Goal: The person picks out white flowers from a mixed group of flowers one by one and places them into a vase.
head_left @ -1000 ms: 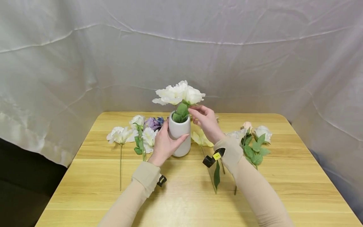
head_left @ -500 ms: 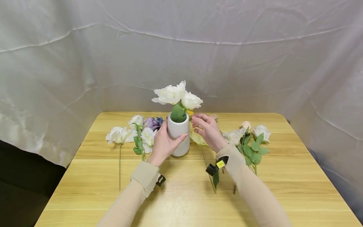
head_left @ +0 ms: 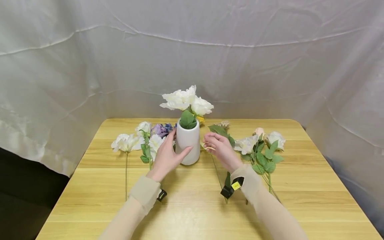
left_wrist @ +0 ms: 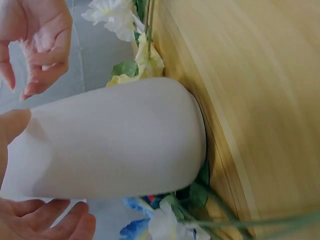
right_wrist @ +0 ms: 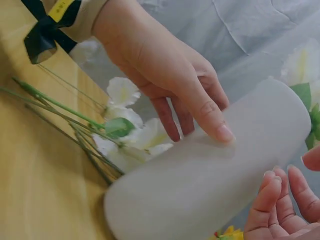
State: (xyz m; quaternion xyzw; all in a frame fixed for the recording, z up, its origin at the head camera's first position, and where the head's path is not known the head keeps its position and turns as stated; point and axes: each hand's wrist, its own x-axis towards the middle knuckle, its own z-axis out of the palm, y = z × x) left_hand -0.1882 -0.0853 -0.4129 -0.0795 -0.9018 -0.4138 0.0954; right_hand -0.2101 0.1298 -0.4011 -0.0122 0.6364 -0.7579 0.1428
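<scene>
A white vase (head_left: 189,141) stands upright mid-table. White flowers (head_left: 179,99) with green leaves (head_left: 187,117) rise out of its mouth. Around the vase's left side my left hand (head_left: 166,154) is loosely spread; in the right wrist view its thumb (right_wrist: 212,122) lies over the vase wall, and the fingers sit beside the edge rather than wrapped around it. To the right of the vase, a short gap away, my right hand (head_left: 221,149) hovers with fingers loosely bent and nothing held. A pale yellow flower (left_wrist: 150,62) lies near the vase base, largely hidden by that hand in the head view.
At left on the wooden table (head_left: 192,213) lie a white flower (head_left: 125,142), a white rose (head_left: 144,127) and a purple flower (head_left: 159,130). Rightward are a white flower (head_left: 246,144), another white rose (head_left: 276,140) and a peach bud (head_left: 259,132). A grey curtain (head_left: 192,66) hangs behind.
My right hand has dropped from the flower stems in the vase to beside its right wall, its fingers free. My left hand has loosened and slid left and down.
</scene>
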